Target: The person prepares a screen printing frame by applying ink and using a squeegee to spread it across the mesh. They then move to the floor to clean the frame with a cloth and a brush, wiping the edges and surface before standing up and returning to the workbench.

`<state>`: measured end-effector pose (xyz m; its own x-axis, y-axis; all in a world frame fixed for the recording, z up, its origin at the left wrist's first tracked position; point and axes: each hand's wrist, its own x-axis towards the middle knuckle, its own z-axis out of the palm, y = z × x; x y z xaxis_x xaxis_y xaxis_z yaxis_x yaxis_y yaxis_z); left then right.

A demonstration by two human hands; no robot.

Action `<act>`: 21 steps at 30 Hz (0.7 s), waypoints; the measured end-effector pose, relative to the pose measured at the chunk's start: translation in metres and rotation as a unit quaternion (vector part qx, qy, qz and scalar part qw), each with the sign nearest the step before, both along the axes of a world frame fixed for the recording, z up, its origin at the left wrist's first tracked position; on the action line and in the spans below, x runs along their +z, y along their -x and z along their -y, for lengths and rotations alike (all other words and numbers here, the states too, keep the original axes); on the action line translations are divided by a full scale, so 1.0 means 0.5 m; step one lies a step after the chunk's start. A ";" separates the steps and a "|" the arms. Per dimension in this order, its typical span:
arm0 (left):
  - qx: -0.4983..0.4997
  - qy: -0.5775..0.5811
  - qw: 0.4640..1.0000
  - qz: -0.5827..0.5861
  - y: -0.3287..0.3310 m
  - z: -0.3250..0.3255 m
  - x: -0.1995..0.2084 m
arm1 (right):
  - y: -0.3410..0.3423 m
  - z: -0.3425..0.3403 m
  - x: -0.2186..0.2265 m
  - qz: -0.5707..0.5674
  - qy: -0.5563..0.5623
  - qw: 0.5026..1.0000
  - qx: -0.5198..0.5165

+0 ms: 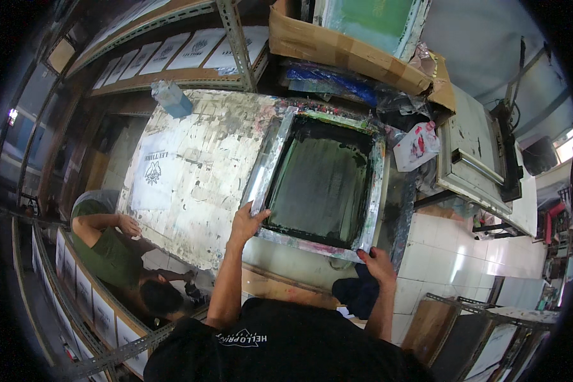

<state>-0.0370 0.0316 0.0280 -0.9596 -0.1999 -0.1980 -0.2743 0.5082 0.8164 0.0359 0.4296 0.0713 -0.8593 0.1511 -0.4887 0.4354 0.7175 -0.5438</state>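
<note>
A screen printing frame [302, 245] lies at a slant on the worktable in front of me, its metal border smeared with paint. Dark ink coats the mesh [318, 184] and is thickest along the inner edges. My left hand [247, 224] grips the near left corner, thumb on the border. At the near right corner my right hand [378, 265] is closed on the frame, thumb on top; its other fingers are partly hidden. Left of the frame, a printed white sheet [154, 178] rests on the stained tabletop [204, 184].
A plastic container of bluish liquid [172, 99] stands at the table's far left; a red-stained white jug [417, 146] is at the right. Behind sits a cardboard box [350, 54]. Racks [235, 44] hold printed sheets. A person in green [111, 254] bends at the left edge.
</note>
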 end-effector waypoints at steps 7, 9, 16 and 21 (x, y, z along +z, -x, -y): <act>0.108 -0.053 0.990 -0.072 -0.077 -0.016 0.002 | 0.298 0.017 0.096 -0.193 -0.030 0.980 0.047; 0.170 -0.144 0.974 -0.039 -0.091 -0.042 0.020 | 0.431 0.014 0.033 -0.282 -0.001 0.959 0.019; 0.203 -0.264 0.942 -0.045 -0.100 -0.058 -0.006 | 0.737 0.072 -0.053 -0.266 -0.219 0.928 -0.141; 0.225 -0.246 0.940 -0.071 -0.109 -0.051 -0.043 | 0.754 0.053 -0.086 -0.262 -0.116 0.948 -0.140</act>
